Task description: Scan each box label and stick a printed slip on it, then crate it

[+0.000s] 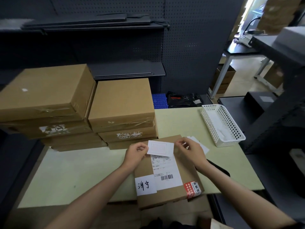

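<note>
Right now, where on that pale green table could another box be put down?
The widest bare patch on the pale green tabletop lies left of the labelled cardboard box, before the stacked brown boxes. Crowded: right, around the white perforated basket.

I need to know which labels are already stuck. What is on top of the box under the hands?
On the box: a printed shipping label, a handwritten white label and a red sticker. Both hands hold a white slip that hides its far edge.
</note>
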### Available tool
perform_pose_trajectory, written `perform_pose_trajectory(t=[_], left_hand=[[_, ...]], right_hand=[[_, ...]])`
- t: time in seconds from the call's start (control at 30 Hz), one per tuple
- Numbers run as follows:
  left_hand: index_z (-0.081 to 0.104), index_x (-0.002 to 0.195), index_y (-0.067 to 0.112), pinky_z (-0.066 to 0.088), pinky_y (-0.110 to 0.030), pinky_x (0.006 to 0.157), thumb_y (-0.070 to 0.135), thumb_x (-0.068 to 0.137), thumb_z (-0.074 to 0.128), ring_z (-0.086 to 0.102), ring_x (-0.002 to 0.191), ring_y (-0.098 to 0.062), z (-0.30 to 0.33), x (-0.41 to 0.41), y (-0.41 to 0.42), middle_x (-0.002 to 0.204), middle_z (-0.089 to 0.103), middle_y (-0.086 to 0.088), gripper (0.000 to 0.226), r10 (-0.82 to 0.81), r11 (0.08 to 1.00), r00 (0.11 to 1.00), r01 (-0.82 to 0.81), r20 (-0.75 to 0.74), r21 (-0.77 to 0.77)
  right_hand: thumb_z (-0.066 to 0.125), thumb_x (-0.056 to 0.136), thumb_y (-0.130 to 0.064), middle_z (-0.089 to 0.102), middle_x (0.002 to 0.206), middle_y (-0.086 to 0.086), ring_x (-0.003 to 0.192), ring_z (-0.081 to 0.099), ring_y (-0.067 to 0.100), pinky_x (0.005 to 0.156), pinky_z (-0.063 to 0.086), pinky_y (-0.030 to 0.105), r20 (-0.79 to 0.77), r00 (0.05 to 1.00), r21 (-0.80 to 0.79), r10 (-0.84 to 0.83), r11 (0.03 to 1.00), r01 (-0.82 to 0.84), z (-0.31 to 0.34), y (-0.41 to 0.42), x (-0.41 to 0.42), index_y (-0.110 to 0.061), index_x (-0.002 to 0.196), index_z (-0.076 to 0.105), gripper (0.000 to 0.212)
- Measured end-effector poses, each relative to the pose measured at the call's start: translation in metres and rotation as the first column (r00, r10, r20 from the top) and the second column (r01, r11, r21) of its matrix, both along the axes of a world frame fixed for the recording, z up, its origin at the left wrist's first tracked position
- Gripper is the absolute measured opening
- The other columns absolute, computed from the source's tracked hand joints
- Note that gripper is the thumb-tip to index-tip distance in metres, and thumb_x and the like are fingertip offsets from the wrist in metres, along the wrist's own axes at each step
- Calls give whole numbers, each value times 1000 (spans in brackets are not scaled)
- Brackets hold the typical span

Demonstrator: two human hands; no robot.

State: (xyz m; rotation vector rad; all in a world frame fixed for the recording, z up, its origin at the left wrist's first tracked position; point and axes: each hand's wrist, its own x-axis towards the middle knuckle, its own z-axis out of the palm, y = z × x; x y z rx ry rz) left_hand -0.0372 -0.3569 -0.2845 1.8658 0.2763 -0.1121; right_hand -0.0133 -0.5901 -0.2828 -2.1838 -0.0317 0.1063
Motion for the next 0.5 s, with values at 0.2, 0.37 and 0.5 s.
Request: perform_pose_trajectory(t=[0.2,0.37,0.5], left_hand=[[65,76,14,43,-16,56,4,90,60,52,55,-8,-2,0,0,61,59,4,18,-9,1000,1000,9,8,-6],[65,74,18,43,-20,60,6,89,61,53,59,-10,-11,0,-3,62,59,4,20,-15,1000,1000,15,-2,9],[66,74,21,44,-24,66,6,88,63,54,63,-12,-16,-1,-4,65,61,4,20,-14,1000,1000,14,-6,4]], right_hand=[[60,88,-35,67,88,-14,80,59,8,72,47,29,-17,999,-1,27,1000,-27,5,0,-1,-32,84,68,9],[60,88,-31,67,88,-17,78,58,7,68,44,24,-18,998,-63,60,996,-61,5,-4,-2,-33,84,67,8],[60,88,-28,67,86,-17,76,58,6,67,45,25,-20,997,-83,70,994,-71,1,-5,-3,-31,82,67,9]])
